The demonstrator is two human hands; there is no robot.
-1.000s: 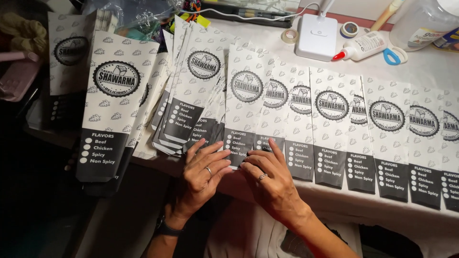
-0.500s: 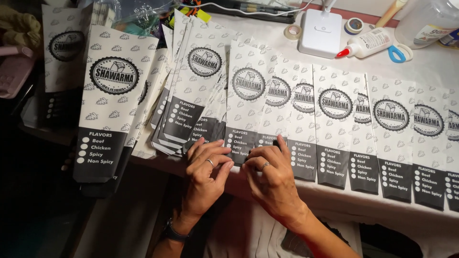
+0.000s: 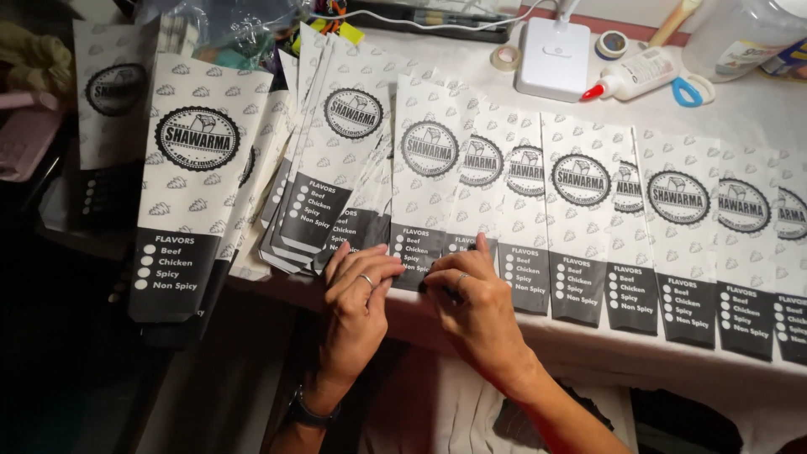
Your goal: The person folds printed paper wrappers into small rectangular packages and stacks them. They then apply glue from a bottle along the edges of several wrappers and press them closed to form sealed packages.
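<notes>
far left stack: a tall pile of printed paper sleeves (image 3: 195,189), white above and black at the bottom, leaning over the table edge
fanned pile: more sleeves (image 3: 340,160) spread like cards, just left of my hands
my left hand (image 3: 357,307): flat, fingers together, ring on one finger, fingertips resting on the black bottom end of the sleeve I am working on (image 3: 424,181); it grips nothing
my right hand (image 3: 475,303): fingers curled down, pressing the same sleeve's bottom edge at the table's front; whether anything is pinched under the fingers I cannot tell
row to the right: sleeves (image 3: 672,235) laid side by side, overlapping, bottoms hanging off the white table (image 3: 756,118)
back of table: tape roll (image 3: 505,57), white box (image 3: 553,59), glue bottle (image 3: 635,74), blue scissors (image 3: 688,91)
</notes>
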